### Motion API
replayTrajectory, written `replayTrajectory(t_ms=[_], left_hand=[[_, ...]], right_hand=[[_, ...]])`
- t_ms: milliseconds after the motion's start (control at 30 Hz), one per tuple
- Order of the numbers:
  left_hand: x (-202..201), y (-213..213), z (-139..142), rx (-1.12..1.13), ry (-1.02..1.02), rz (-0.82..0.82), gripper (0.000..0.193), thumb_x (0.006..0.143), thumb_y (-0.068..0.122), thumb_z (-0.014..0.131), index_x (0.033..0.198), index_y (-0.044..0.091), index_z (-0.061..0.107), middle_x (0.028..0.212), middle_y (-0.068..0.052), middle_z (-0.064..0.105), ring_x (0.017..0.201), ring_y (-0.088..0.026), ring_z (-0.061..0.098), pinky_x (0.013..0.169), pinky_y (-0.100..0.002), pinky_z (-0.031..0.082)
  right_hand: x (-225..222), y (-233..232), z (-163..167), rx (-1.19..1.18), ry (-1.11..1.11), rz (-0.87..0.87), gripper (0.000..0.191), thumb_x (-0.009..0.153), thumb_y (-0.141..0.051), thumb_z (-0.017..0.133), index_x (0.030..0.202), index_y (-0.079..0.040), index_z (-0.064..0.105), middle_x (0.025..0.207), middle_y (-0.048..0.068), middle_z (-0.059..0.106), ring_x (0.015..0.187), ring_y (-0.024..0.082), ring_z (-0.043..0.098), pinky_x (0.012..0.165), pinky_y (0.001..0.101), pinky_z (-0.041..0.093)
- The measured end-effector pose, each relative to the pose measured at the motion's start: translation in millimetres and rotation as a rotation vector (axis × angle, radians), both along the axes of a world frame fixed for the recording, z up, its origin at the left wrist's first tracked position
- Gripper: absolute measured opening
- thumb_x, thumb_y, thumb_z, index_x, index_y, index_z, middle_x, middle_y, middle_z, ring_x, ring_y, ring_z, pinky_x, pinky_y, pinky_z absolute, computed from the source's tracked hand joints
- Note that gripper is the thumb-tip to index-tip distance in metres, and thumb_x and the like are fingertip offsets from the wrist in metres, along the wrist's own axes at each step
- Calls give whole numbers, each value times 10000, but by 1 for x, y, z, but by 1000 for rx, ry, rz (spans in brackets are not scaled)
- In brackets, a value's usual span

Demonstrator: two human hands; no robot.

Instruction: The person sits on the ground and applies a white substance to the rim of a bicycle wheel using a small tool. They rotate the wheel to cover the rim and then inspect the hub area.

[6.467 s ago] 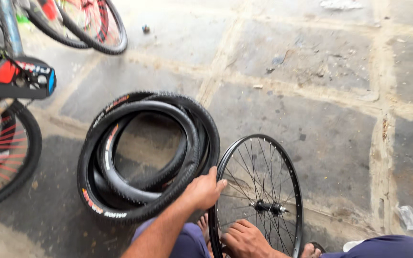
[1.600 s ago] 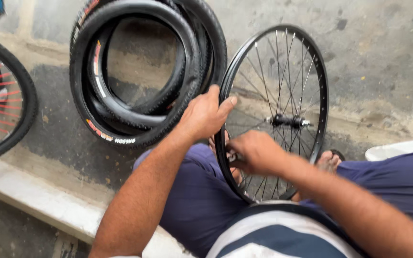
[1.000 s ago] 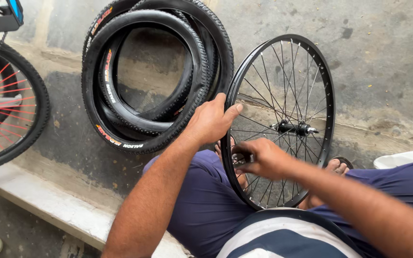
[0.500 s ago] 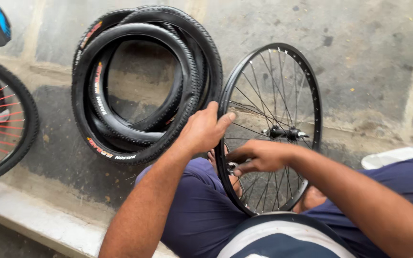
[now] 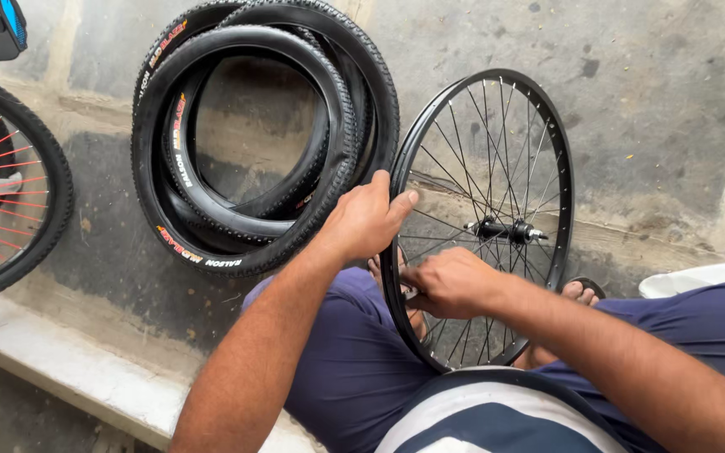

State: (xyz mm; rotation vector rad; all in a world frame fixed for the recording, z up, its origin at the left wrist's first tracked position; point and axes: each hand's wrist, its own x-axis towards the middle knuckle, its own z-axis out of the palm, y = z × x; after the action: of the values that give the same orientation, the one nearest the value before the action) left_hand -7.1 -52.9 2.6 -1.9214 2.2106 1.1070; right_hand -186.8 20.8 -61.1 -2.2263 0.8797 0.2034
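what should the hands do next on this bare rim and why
Probably turn the rim a little with the left hand to bring the next spoke to the right hand, which works low among the spokes near the rim.

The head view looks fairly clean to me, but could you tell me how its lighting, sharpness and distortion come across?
Head view: soft, even daylight with faint shadows; no glare on the rim; spokes and tyres sharp; both hands crisp, left hand, right hand; mild wide-angle stretching near the edges.
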Motion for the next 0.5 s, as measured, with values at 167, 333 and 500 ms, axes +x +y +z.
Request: replayTrajectory(t_ms=[167, 333, 500], left_hand=[[0, 1, 2, -21, 11, 17, 548, 995, 518, 516, 1098, -19, 537, 1070, -333, 675, 1090, -516, 613, 937, -574, 457], [-1, 0, 9, -18, 38, 42, 538, 982, 518, 527, 1091, -9, 545, 1058, -322, 681, 1093, -507, 617, 924, -562, 467], [1, 0, 8, 29, 1, 33, 538, 989, 525, 519, 1088, -4, 536, 1054, -303, 691, 1086, -499, 622, 917, -562, 465]], right_hand=[[9, 21, -7, -595, -423, -88, 246, 899, -162, 685, 1078, 7, 674, 785, 105, 701, 663, 287, 676, 634, 445, 508], [-4, -12, 4, 189, -347, -59, 328, 837, -240, 741, 1101, -63, 663, 863, 119, 713, 826, 324, 690, 730, 468, 509], [-10, -16, 4, 333, -489, -121, 485, 756, -242, 830, 1147, -35, 633, 858, 104, 699, 775, 287, 696, 694, 429, 531]])
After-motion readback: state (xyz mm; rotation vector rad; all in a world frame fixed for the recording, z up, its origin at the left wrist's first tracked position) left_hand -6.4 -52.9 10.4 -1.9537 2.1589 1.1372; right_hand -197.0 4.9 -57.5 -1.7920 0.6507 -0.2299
